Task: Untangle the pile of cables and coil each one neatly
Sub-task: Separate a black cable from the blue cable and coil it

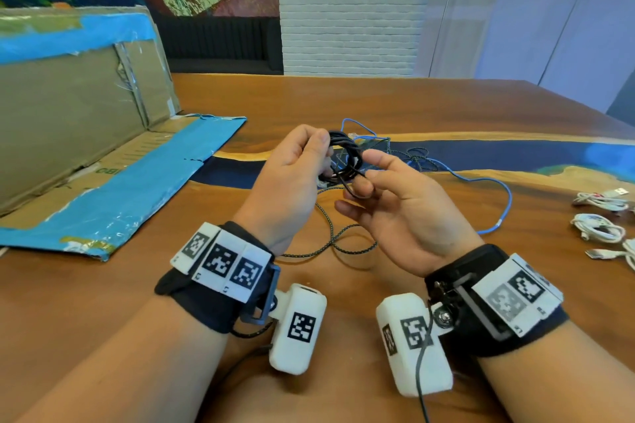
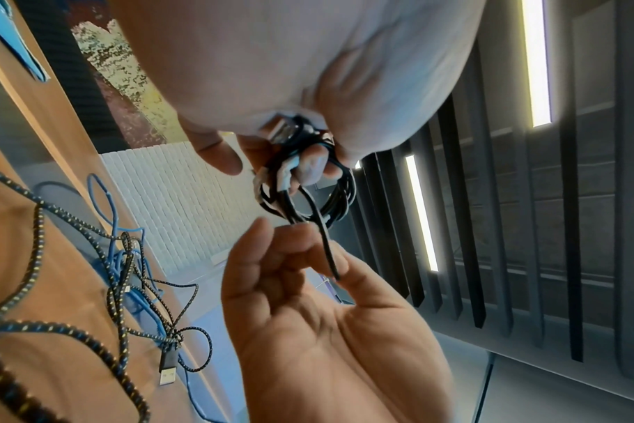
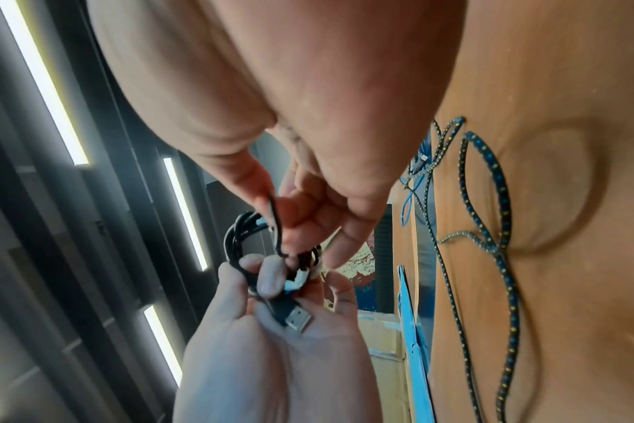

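My left hand [image 1: 326,158] grips a small coil of black cable [image 1: 347,151] above the table, thumb over its top. The cable's USB plug [image 3: 297,317] lies in the left palm. My right hand [image 1: 366,173] pinches the black cable's loose end [image 2: 330,251] between thumb and forefinger, just below the coil [image 2: 308,186]. Under the hands a black-and-yellow braided cable [image 1: 331,233] lies in loose loops, tangled at the far side with a blue cable [image 1: 481,178]. The braided cable's plug [image 2: 167,372] rests on the wood.
Three coiled white cables [image 1: 598,232] lie at the table's right edge. A flattened cardboard box with blue tape [image 1: 68,120] takes up the left side. The wooden table [image 1: 446,103] has a dark blue band across its middle.
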Demonstrator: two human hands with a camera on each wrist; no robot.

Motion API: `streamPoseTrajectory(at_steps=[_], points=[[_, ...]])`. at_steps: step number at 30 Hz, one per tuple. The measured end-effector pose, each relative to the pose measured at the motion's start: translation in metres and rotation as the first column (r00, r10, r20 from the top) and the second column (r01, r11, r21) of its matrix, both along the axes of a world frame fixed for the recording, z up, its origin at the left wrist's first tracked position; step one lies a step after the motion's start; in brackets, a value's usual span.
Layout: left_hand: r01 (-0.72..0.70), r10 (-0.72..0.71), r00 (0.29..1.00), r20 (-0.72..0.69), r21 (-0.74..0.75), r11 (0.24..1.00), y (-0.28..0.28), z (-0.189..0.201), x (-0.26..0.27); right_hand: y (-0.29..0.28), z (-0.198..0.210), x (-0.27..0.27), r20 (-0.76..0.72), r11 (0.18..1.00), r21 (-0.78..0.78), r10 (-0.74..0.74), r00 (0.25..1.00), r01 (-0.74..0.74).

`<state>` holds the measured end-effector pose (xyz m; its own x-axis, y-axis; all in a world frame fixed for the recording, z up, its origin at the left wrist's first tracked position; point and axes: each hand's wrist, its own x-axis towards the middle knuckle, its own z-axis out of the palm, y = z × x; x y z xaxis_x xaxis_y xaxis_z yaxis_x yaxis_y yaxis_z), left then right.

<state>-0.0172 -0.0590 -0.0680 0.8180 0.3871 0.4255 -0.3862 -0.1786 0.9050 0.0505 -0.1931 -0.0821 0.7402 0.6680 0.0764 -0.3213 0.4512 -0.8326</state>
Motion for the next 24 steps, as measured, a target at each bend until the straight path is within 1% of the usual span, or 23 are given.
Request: streamPoseTrajectory(at_steps=[3, 5, 6, 8, 10, 12, 14, 17, 19, 21, 24], points=[[-0.071, 0.071, 0.997, -0.005, -0.053, 0.996, 0.002, 0.0, 0.002, 0.001, 0.0, -0.004, 0.01, 1.0, -0.012, -0.002, 1.0, 0.002], [-0.133, 0.133, 0.991, -0.015, -0.106, 0.985, 0.009, 0.002, 0.001, -0.002, 0.0, -0.003, 0.091, 0.997, -0.077, 0.009, 0.996, -0.002], [-0.139, 0.137, 0.99, -0.02, -0.148, 0.979, 0.012, 0.003, 0.0, -0.002, -0.001, -0.002, 0.154, 0.993, -0.117, 0.014, 0.988, 0.004], [-0.066, 0.065, 0.998, -0.011, -0.284, 0.956, 0.014, 0.007, -0.001, -0.001, -0.004, -0.002, 0.291, 0.983, -0.178, 0.004, 0.957, 0.051], [0.049, -0.049, 0.999, 0.011, -0.415, 0.909, 0.011, 0.01, -0.004, 0.002, -0.007, -0.003, 0.41, 0.97, -0.209, -0.03, 0.912, 0.126], [0.146, -0.145, 0.989, 0.04, -0.476, 0.867, 0.006, 0.012, -0.006, 0.002, -0.01, -0.002, 0.496, 0.956, -0.204, -0.084, 0.864, 0.21], [0.215, -0.21, 0.975, 0.068, -0.505, 0.836, 0.003, 0.012, -0.007, 0.001, -0.009, 0.0, 0.546, 0.941, -0.177, -0.151, 0.824, 0.289], [0.265, -0.265, 0.961, 0.079, -0.532, 0.804, 0.0, 0.013, -0.009, 0.001, -0.007, 0.001, 0.579, 0.918, -0.139, -0.23, 0.782, 0.372], [0.279, -0.277, 0.957, 0.089, -0.557, 0.782, -0.001, 0.013, -0.01, 0.004, -0.007, -0.001, 0.583, 0.908, -0.111, -0.271, 0.766, 0.405], [0.295, -0.283, 0.953, 0.112, -0.573, 0.764, 0.0, 0.013, -0.01, 0.008, -0.008, -0.003, 0.553, 0.909, -0.076, -0.304, 0.776, 0.411], [0.308, -0.279, 0.95, 0.143, -0.587, 0.749, 0.0, 0.012, -0.009, 0.013, -0.011, -0.006, 0.451, 0.922, -0.028, -0.334, 0.828, 0.387]])
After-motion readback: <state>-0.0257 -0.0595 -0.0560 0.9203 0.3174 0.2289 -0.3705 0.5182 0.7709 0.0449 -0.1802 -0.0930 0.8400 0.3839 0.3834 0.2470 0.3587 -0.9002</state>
